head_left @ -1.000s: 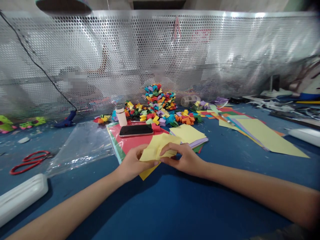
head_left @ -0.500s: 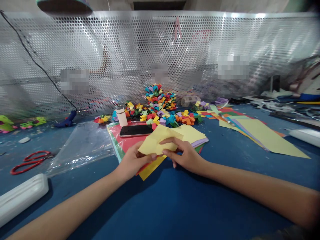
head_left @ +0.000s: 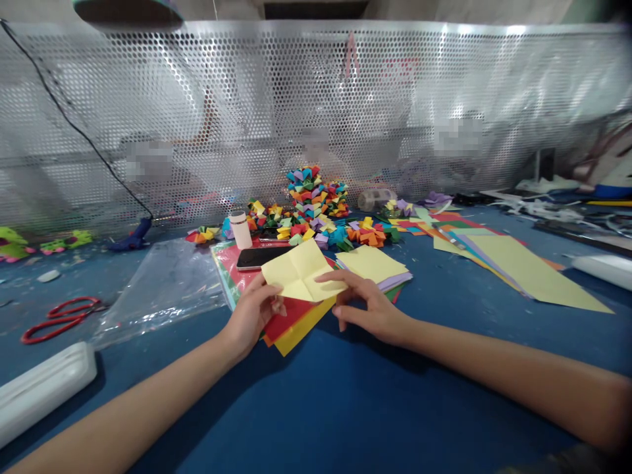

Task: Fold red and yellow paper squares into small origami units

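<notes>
A square sheet of pale yellow paper (head_left: 295,268) with crossing creases is spread out above the stack of papers. My left hand (head_left: 249,316) grips it by its left edge, thumb on top and fingers curled beneath. My right hand (head_left: 372,306) is at the sheet's right side. Its index finger lies over the paper, while the thumb hangs apart lower down, so the hand is open. Below the sheet, red paper (head_left: 291,316) and yellow-orange paper (head_left: 303,329) stick out. A pile of pale yellow squares (head_left: 372,263) lies just beyond my right hand.
A phone (head_left: 259,259) and a white bottle (head_left: 240,230) stand behind the sheet. Colourful folded paper pieces (head_left: 316,197) are heaped near the perforated metal screen (head_left: 237,99). To the left are red-handled scissors (head_left: 64,316) and a clear plastic bag (head_left: 168,283); long paper sheets (head_left: 528,270) lie right.
The yellow sheet has opened out flatter, showing its creases, and shifted slightly left. My right thumb has come away from the paper and dropped lower.
</notes>
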Demonstrator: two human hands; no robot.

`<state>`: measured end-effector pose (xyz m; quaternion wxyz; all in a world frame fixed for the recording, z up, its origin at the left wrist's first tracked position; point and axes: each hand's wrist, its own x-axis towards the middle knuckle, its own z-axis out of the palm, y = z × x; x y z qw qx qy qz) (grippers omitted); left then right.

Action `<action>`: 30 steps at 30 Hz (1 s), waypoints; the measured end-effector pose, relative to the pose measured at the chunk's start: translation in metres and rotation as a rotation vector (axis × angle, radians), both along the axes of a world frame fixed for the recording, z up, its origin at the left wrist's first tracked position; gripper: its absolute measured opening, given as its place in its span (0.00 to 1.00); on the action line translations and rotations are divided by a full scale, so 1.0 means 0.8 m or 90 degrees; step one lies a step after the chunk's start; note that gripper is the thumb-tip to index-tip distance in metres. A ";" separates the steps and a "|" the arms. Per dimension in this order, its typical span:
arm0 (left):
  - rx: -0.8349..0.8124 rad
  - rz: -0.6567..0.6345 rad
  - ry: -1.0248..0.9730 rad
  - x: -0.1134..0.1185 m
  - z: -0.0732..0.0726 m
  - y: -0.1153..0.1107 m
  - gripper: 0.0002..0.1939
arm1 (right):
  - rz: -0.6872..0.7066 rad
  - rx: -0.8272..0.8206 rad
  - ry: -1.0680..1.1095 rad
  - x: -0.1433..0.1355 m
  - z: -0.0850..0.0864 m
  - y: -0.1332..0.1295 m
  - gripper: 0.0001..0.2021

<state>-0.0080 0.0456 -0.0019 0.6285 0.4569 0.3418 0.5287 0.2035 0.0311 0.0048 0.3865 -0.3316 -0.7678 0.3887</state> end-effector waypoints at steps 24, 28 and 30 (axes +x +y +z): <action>0.021 -0.053 0.118 0.000 -0.005 0.001 0.18 | -0.037 0.053 -0.097 -0.003 0.004 0.004 0.15; 0.023 -0.059 0.144 -0.001 -0.004 0.000 0.21 | -0.067 0.040 -0.058 -0.004 0.003 0.007 0.09; 0.028 -0.072 0.155 -0.001 -0.004 -0.001 0.24 | -0.075 0.035 -0.043 -0.004 0.002 0.008 0.08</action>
